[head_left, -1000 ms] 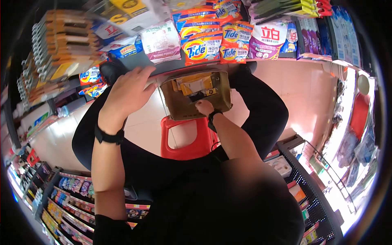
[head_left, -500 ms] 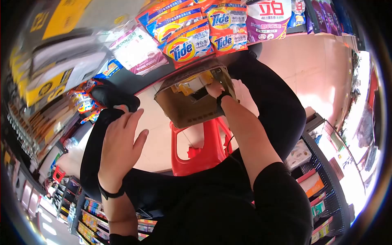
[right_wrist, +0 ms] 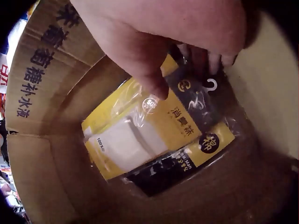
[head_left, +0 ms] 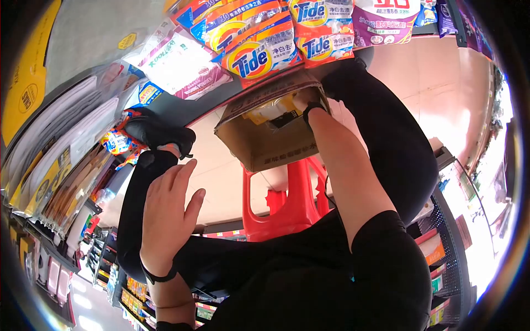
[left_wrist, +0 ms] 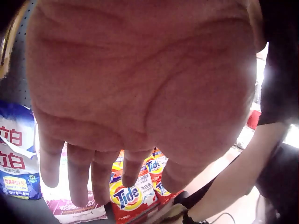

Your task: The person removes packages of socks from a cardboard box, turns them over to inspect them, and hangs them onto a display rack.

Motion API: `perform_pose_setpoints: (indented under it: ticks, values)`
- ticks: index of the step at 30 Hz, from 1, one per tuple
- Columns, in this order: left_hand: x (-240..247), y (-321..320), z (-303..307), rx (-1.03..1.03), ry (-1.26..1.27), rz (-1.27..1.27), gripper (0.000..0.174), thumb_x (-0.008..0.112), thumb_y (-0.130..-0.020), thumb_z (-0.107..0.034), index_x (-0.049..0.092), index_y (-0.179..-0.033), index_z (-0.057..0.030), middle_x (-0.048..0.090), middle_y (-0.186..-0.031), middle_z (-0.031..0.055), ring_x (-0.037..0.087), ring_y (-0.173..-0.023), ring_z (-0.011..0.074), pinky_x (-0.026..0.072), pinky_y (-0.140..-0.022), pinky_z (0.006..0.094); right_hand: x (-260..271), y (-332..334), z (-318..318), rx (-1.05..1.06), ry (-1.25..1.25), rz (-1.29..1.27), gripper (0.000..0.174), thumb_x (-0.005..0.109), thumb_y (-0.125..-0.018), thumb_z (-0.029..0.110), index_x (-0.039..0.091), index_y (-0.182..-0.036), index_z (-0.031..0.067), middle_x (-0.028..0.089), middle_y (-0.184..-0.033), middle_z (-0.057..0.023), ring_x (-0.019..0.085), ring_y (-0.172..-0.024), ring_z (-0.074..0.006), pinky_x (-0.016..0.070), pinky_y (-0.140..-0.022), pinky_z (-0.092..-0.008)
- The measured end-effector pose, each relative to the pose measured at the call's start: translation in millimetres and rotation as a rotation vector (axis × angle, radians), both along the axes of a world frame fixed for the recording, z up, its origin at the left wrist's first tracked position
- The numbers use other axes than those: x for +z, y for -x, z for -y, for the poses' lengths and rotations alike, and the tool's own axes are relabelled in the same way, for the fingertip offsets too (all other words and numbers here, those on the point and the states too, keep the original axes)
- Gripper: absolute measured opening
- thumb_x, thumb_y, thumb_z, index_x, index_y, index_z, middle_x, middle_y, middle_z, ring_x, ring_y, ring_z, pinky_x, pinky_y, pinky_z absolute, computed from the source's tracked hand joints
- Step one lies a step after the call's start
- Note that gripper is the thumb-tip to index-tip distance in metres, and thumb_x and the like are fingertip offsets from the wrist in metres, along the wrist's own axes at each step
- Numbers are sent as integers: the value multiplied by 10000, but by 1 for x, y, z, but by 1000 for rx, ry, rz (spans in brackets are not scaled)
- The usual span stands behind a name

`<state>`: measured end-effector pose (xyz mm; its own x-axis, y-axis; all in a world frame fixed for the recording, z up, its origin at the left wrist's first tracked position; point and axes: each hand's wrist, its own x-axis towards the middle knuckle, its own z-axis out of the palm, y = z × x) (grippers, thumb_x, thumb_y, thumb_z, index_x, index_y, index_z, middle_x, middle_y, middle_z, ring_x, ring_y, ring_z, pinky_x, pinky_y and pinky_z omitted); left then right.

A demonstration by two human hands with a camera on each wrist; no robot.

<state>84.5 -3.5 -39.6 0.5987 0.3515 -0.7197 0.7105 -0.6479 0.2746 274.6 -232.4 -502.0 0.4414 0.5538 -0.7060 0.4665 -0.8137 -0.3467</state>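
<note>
My right hand reaches inside a brown cardboard box. In the right wrist view, its thumb lies over the upper part of a yellow pack of socks with a clear window showing white fabric. The other fingers hang apart from the thumb, beside the dark end of the packs near a white hook. Partly under the yellow pack is a black-and-yellow sock pack. My left hand is held up left of the box with fingers extended, touching nothing; its palm fills the left wrist view.
A red plastic stool stands under the box. Tide detergent bags and a washing powder bag line the shelf ahead. Plastic-wrapped packs hang at the left. My black-trousered legs flank the box.
My right hand has moved from the box's near part forward and deeper, to the packs. The left hand has drawn back from the shelf edge. The box now appears tilted, and the view has shifted.
</note>
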Motion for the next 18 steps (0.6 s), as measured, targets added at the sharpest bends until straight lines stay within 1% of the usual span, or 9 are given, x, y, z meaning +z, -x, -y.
perform_pose_setpoints:
  ticks: [2,3,6,8,10,12,14,16,18]
  values:
    - [0,0,-1,-9,-31,18,461,635,-957,-210,542,-1379,-48,604,-1265,184,567,-1169,385,431,-1028,478,-3,7,1,54,185,-20,538,585,-929,323,575,-1389,44,537,-1470,-198,558,-1303,-351,474,-1068,-442]
    - [1,1,0,-8,-31,18,461,635,-957,-210,542,-1379,-48,604,-1265,184,567,-1169,385,431,-1028,478,0,11,-1,55,185,-21,538,585,-929,323,575,-1389,44,537,-1470,-198,558,-1303,-351,474,-1068,-442]
    - [4,3,1,-11,-33,45,460,636,-957,-210,544,-1379,-52,604,-1264,185,567,-1167,387,433,-1026,477,10,29,0,323,400,-284,530,612,-920,287,566,-1402,71,584,-1409,-195,603,-1239,-345,509,-1020,-470]
    - [6,5,3,0,-33,95,454,642,-954,-214,551,-1368,-52,615,-1246,183,578,-1148,385,442,-1011,475,-1,54,19,130,143,-247,408,679,-811,290,686,-1162,83,710,-1120,-195,666,-1086,-360,519,-943,-434]
    - [10,7,4,7,-37,121,450,644,-953,-212,554,-1361,-48,623,-1237,180,584,-1137,385,449,-999,469,7,63,15,191,205,-231,379,665,-830,292,685,-1146,83,707,-1122,-197,668,-1077,-353,527,-927,-430]
    - [14,10,7,14,-47,151,446,647,-951,-211,557,-1355,-45,631,-1229,178,590,-1125,385,457,-987,464,34,67,11,261,98,-256,328,644,-862,300,687,-1120,101,707,-1096,-196,670,-1055,-355,529,-902,-439]
    - [17,15,10,-9,-90,208,409,620,-977,-238,569,-1328,-34,653,-1181,179,609,-1090,382,464,-969,456,89,67,-6,323,-1,-212,275,635,-873,289,690,-1083,119,716,-1017,-171,684,-998,-356,539,-851,-466]
    - [20,19,12,16,-67,227,395,595,-997,-248,577,-1326,-31,654,-1205,199,611,-1110,391,467,-971,457,131,67,-20,522,-155,-127,235,644,-858,277,689,-1035,128,717,-934,-147,697,-918,-359,544,-786,-494]
    - [23,24,14,45,-46,243,384,569,-1017,-258,584,-1324,-28,655,-1229,220,613,-1129,400,470,-972,458,174,67,-36,610,-179,-127,211,610,-887,213,706,-1030,91,735,-995,-162,705,-958,-364,553,-798,-498]
